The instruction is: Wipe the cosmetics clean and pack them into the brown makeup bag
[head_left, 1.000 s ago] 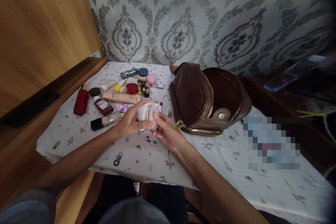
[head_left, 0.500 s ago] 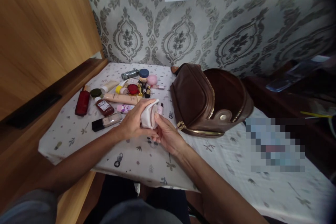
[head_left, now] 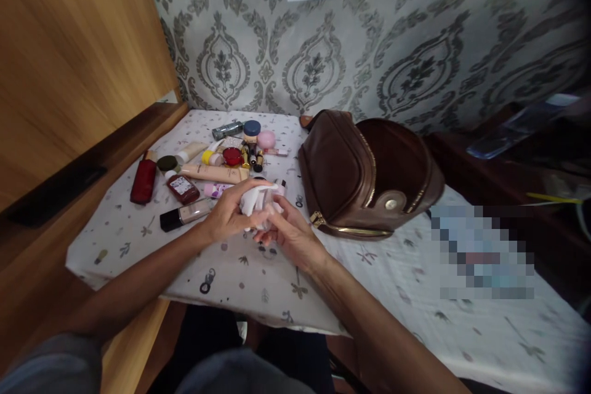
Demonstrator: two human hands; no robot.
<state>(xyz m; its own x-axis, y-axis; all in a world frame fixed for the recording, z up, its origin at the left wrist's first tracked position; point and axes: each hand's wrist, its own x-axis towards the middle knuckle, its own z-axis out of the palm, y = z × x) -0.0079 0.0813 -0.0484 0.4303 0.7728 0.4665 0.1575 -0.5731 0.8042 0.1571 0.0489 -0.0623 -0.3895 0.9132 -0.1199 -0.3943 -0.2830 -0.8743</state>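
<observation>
My left hand (head_left: 227, 212) is wrapped round a crumpled white cloth or tissue (head_left: 250, 198). From the right, my right hand (head_left: 292, 233) grips a small, pale, see-through container (head_left: 265, 202) that the white cloth partly covers; its exact shape is hidden by my fingers. Both hands meet above the patterned white tablecloth (head_left: 249, 277). Just beyond them lie a long peach tube (head_left: 212, 173) and a purple-patterned tube (head_left: 216, 190). A foundation bottle with a black cap (head_left: 184, 214) rests beside my left wrist.
An unzipped brown leather bag (head_left: 337, 166) stands to the right. Several cosmetics lie at the left, among them a red bottle (head_left: 144, 180), a brown-red bottle (head_left: 183, 188), a pink jar (head_left: 266, 139) and a blue-lidded jar (head_left: 252, 130). A wooden panel (head_left: 87, 31) borders the left side.
The white cloth has shifted left and looks more crumpled, showing more of the clear container. My left fingers have moved over its front, and both hands remain together.
</observation>
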